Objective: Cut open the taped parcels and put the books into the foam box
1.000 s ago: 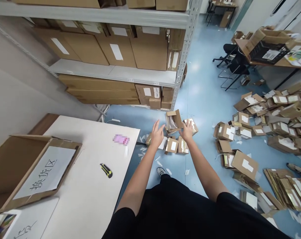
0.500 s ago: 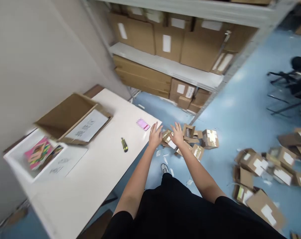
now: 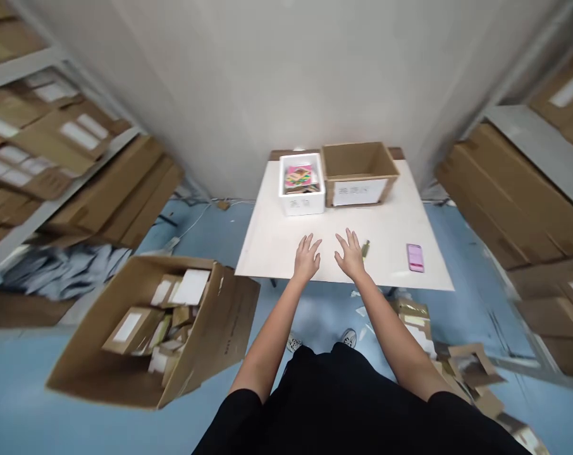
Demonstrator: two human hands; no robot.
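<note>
Over the front part of a white table (image 3: 267,243) I hold both arms out. My left hand (image 3: 307,258) has its fingers spread and nothing in it. My right hand (image 3: 350,254), likewise empty with fingers apart, is nearest to a green and black box cutter (image 3: 365,248) lying just to its right. Farther right on the tabletop lies a pink phone (image 3: 415,258). Beyond my hands stand a white box (image 3: 304,205) with colourful packets (image 3: 299,175) inside and, beside it, an open cardboard box (image 3: 360,192) with a white label.
A large open carton (image 3: 101,385) holding several small boxes stands on the floor at left. Shelves with cartons (image 3: 78,136) rise on the left, and more cartons (image 3: 518,202) on the right. Opened small boxes (image 3: 471,366) litter the floor at lower right.
My view has swung left, from the shelf and floor boxes to face the table squarely. Both hands, still spread and empty, are now over the table's front part.
</note>
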